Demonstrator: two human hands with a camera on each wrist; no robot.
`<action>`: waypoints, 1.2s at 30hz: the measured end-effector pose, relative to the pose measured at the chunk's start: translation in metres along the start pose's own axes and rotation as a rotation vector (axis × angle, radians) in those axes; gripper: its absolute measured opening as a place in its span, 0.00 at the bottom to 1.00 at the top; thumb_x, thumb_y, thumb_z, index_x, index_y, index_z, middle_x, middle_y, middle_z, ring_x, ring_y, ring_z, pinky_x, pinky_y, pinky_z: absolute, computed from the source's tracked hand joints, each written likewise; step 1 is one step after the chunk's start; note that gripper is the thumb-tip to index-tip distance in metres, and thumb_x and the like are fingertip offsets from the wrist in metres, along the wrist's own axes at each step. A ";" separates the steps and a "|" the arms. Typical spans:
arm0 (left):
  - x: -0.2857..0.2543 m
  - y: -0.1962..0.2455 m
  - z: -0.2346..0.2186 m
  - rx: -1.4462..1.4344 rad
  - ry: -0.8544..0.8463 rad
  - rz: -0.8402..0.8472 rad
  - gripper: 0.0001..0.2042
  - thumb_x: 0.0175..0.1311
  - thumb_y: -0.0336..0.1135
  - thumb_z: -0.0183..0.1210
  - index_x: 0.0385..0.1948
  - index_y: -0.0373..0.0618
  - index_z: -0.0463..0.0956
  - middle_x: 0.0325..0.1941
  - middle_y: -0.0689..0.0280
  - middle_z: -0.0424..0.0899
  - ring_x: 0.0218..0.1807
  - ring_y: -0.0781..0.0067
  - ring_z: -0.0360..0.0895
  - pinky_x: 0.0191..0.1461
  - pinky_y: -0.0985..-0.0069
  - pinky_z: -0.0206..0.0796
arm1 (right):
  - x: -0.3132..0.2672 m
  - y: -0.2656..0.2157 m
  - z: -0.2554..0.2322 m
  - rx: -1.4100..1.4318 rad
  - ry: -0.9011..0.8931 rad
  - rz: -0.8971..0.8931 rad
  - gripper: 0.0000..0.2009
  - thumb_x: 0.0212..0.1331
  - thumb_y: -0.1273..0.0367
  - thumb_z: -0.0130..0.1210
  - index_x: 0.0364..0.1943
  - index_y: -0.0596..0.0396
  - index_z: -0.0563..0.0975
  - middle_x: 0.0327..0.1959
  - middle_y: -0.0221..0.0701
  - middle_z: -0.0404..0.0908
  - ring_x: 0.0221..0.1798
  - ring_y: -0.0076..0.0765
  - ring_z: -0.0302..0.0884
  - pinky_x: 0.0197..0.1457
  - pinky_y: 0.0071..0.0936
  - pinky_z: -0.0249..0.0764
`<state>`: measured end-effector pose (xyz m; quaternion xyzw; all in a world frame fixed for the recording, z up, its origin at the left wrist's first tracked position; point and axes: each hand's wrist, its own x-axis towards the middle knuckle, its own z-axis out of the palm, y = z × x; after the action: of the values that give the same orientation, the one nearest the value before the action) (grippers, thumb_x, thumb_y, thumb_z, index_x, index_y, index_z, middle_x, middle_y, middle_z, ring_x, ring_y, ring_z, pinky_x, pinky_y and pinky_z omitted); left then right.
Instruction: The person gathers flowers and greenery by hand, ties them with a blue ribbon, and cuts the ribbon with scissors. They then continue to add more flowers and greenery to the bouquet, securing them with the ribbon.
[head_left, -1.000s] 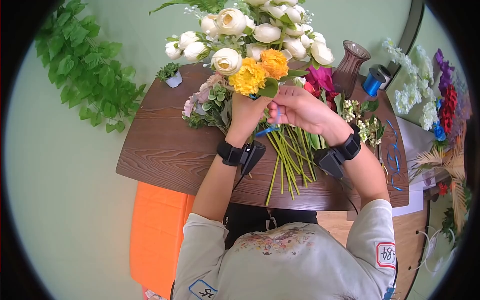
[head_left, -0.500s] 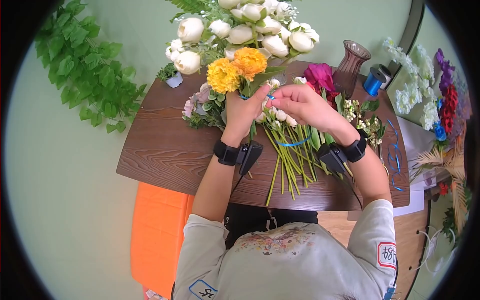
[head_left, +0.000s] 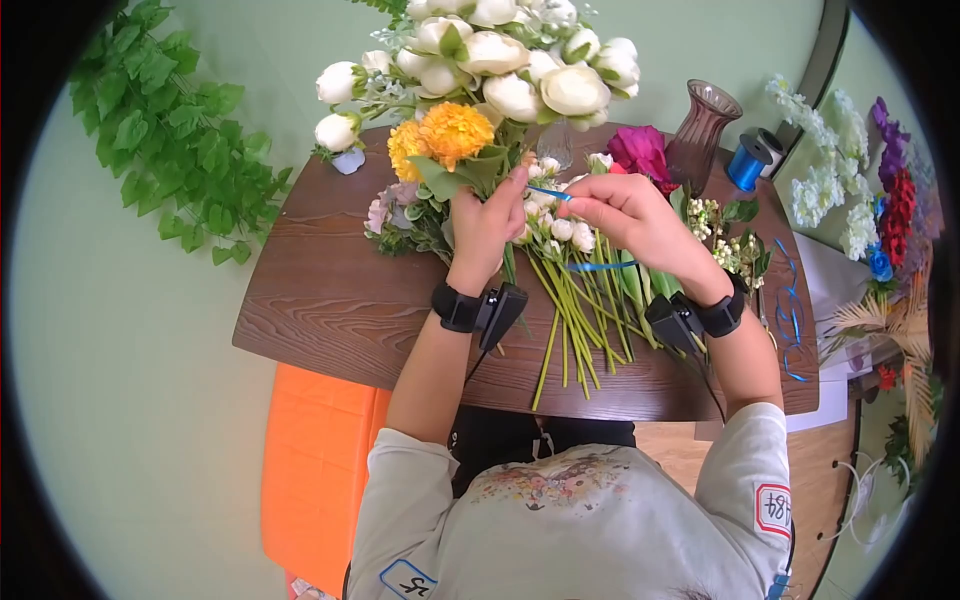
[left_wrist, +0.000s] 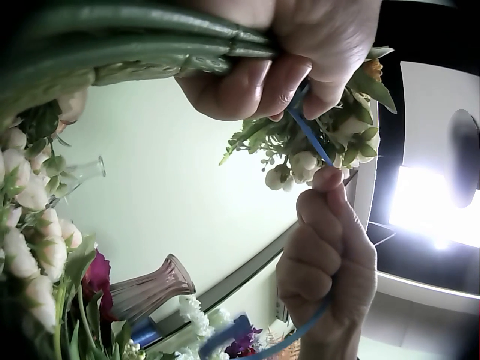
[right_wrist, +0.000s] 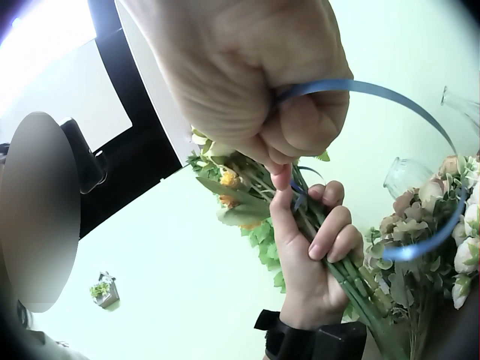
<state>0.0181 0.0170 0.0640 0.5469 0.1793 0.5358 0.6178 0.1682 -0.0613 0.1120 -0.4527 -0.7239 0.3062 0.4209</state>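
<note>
My left hand [head_left: 482, 228] grips a bouquet by its green stems [left_wrist: 150, 52]. White flowers [head_left: 575, 90] fill the top of it, with orange and yellow blooms [head_left: 455, 135] lower down, just above the hand. Blue ribbon [left_wrist: 313, 139] goes round the stems at the left fingers. My right hand [head_left: 635, 220] pinches this ribbon between thumb and forefinger, a short taut length running between the hands. The ribbon's loose end [right_wrist: 409, 105] curves away from the right fist. Beneath the hands, white blossoms [head_left: 560, 230] with long green stems [head_left: 570, 325] lie on the table.
On the brown wooden table [head_left: 310, 310], a purple glass vase [head_left: 700, 140] and a blue ribbon spool [head_left: 745, 165] stand at the back right. Pale pink flowers [head_left: 395, 205] lie left of the stems. Cut blue ribbon [head_left: 790, 310] curls near the right edge.
The bouquet has turned and tilted, its orange and yellow blooms shifting left. My right hand has drawn away to the right, stretching the ribbon between both hands.
</note>
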 end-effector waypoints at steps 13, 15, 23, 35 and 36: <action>-0.004 -0.006 0.001 0.066 -0.038 0.000 0.06 0.53 0.28 0.51 0.20 0.40 0.66 0.09 0.75 0.60 0.10 0.88 0.52 0.13 0.86 0.42 | -0.003 0.000 -0.006 0.034 0.068 0.106 0.10 0.57 0.69 0.45 0.32 0.62 0.74 0.21 0.28 0.73 0.24 0.18 0.65 0.27 0.16 0.63; -0.002 -0.012 -0.005 0.146 -0.048 0.021 0.05 0.51 0.29 0.53 0.25 0.38 0.68 0.16 0.73 0.67 0.16 0.86 0.59 0.18 0.85 0.50 | -0.003 0.004 -0.007 0.061 0.057 0.166 0.10 0.57 0.68 0.44 0.33 0.61 0.73 0.20 0.27 0.71 0.23 0.17 0.65 0.26 0.15 0.63; -0.005 -0.009 0.004 0.165 -0.092 -0.043 0.03 0.52 0.25 0.51 0.26 0.40 0.66 0.14 0.77 0.61 0.13 0.91 0.52 0.14 0.88 0.40 | 0.002 0.023 0.005 0.458 0.216 0.194 0.09 0.58 0.68 0.43 0.30 0.59 0.72 0.15 0.19 0.64 0.14 0.13 0.58 0.16 0.13 0.57; -0.003 -0.017 -0.001 0.127 -0.051 0.036 0.02 0.54 0.23 0.47 0.27 0.41 0.63 0.14 0.76 0.60 0.13 0.90 0.52 0.14 0.88 0.39 | -0.010 0.013 0.010 0.446 0.106 0.197 0.08 0.58 0.66 0.44 0.31 0.55 0.73 0.08 0.13 0.56 0.09 0.08 0.46 0.12 0.11 0.39; -0.004 -0.016 -0.001 0.095 -0.018 -0.031 0.02 0.54 0.24 0.47 0.27 0.41 0.63 0.13 0.76 0.59 0.13 0.90 0.52 0.14 0.88 0.38 | -0.011 0.013 0.009 0.446 0.106 0.198 0.08 0.58 0.66 0.44 0.31 0.55 0.73 0.08 0.13 0.56 0.09 0.08 0.46 0.12 0.11 0.39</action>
<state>0.0238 0.0167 0.0484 0.5777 0.2073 0.5120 0.6009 0.1678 -0.0663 0.0934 -0.4326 -0.5677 0.4740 0.5157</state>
